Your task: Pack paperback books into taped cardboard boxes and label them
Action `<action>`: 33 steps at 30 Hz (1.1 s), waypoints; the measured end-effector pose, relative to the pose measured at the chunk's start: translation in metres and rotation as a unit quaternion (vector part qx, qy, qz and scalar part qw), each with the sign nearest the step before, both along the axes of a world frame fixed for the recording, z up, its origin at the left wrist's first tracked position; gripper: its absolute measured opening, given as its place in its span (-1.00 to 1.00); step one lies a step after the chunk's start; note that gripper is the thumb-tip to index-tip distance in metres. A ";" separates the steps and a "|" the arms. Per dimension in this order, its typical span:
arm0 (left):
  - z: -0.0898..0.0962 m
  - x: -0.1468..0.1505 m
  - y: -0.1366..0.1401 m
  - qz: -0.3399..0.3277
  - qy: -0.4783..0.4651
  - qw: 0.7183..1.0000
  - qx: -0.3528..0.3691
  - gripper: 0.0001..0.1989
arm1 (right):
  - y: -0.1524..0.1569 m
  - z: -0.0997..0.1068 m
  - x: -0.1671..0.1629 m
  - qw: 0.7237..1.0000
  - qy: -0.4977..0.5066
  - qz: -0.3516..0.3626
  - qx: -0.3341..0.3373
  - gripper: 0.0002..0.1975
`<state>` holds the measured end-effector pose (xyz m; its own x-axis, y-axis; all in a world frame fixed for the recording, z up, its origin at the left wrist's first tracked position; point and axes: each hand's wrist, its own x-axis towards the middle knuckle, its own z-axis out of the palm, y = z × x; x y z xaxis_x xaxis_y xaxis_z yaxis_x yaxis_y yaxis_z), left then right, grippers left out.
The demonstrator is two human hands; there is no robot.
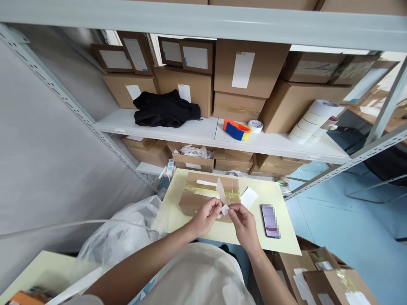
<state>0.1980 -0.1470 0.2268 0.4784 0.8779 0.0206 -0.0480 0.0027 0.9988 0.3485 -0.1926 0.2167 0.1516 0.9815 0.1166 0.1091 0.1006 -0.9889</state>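
Note:
My left hand and my right hand meet above the near side of a taped cardboard box. Between their fingertips is a small white paper label, its corner folded over. A pale strip of paper stands up just behind it; whether it is part of the same sheet I cannot tell. Both hands are closed in a pinch, thumb against forefinger. Yellowish tape and white labels cover the top of the box. To the right on the table lie another white paper and a phone.
A metal shelf ahead holds several cardboard boxes, a black garment, a colourful band and tape rolls. Clear plastic bags bulge at left. More boxes stand on the floor at lower right.

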 end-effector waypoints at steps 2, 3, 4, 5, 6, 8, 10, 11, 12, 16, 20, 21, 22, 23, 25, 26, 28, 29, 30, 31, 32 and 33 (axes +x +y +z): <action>-0.002 -0.003 0.001 0.003 -0.020 0.999 -0.037 -0.61 | -0.001 -0.003 0.001 0.998 0.056 0.004 -0.029 -0.75; -0.004 -0.005 0.001 0.003 -0.032 0.998 -0.056 -0.60 | -0.001 -0.004 0.001 0.996 0.079 0.006 -0.041 -0.74; -0.007 -0.008 0.002 0.005 -0.043 0.996 -0.073 -0.59 | -0.001 -0.005 0.002 0.994 0.097 0.007 -0.052 -0.73; -0.009 -0.011 0.004 0.008 -0.049 0.995 -0.087 -0.59 | -0.001 -0.006 0.003 0.992 0.110 0.008 -0.059 -0.73; -0.011 -0.015 0.006 0.014 -0.047 0.994 -0.095 -0.59 | -0.001 -0.006 0.004 0.991 0.118 0.007 -0.064 -0.72; -0.014 -0.023 0.010 0.032 -0.023 0.995 -0.089 -0.60 | 0.000 -0.007 0.006 0.990 0.123 -0.001 -0.067 -0.73; -0.015 -0.032 0.016 0.051 0.007 0.996 -0.069 -0.63 | 0.002 -0.008 0.008 0.991 0.120 -0.007 -0.066 -0.73; -0.014 -0.037 0.019 0.059 0.016 0.996 -0.062 -0.64 | 0.003 -0.008 0.009 0.991 0.120 -0.008 -0.066 -0.73; -0.013 -0.041 0.022 0.067 0.020 0.996 -0.058 -0.65 | 0.004 -0.009 0.010 0.990 0.121 -0.009 -0.066 -0.73; -0.008 -0.059 0.036 0.101 0.042 0.993 -0.053 -0.68 | 0.008 -0.013 0.017 0.988 0.127 -0.026 -0.079 -0.73; -0.010 -0.082 0.050 0.119 0.087 0.989 -0.017 -0.73 | 0.012 -0.015 0.028 0.989 0.106 -0.049 -0.095 -0.71; -0.012 -0.089 0.054 0.122 0.100 0.988 -0.002 -0.74 | 0.013 -0.015 0.031 0.989 0.098 -0.051 -0.098 -0.71; -0.013 -0.095 0.058 0.124 0.113 0.986 0.014 -0.75 | 0.014 -0.015 0.033 0.989 0.090 -0.053 -0.101 -0.71; -0.014 -0.102 0.062 0.124 0.125 0.984 0.028 -0.76 | 0.015 -0.014 0.035 0.990 0.082 -0.055 -0.105 -0.70; -0.016 -0.116 0.072 0.119 0.146 0.981 0.053 -0.78 | 0.019 -0.013 0.038 0.990 0.067 -0.062 -0.111 -0.68; -0.017 -0.123 0.078 0.117 0.156 0.979 0.062 -0.78 | 0.020 -0.012 0.040 0.990 0.059 -0.064 -0.114 -0.67; -0.018 -0.138 0.093 0.118 0.173 0.975 0.080 -0.79 | 0.023 -0.011 0.043 0.990 0.040 -0.068 -0.118 -0.66; -0.019 -0.146 0.103 0.124 0.183 0.971 0.087 -0.80 | 0.024 -0.010 0.045 0.990 0.031 -0.075 -0.119 -0.65; -0.020 -0.155 0.114 0.131 0.199 0.967 0.094 -0.80 | 0.024 -0.010 0.046 0.989 0.022 -0.086 -0.119 -0.66; -0.021 -0.162 0.126 0.137 0.226 0.959 0.100 -0.81 | 0.024 -0.010 0.048 0.987 0.015 -0.103 -0.119 -0.66; -0.022 -0.169 0.140 0.140 0.265 0.948 0.108 -0.83 | 0.023 -0.010 0.049 0.985 0.011 -0.123 -0.118 -0.67; -0.023 -0.174 0.156 0.142 0.314 0.931 0.118 -0.85 | 0.021 -0.011 0.049 0.983 0.010 -0.143 -0.116 -0.67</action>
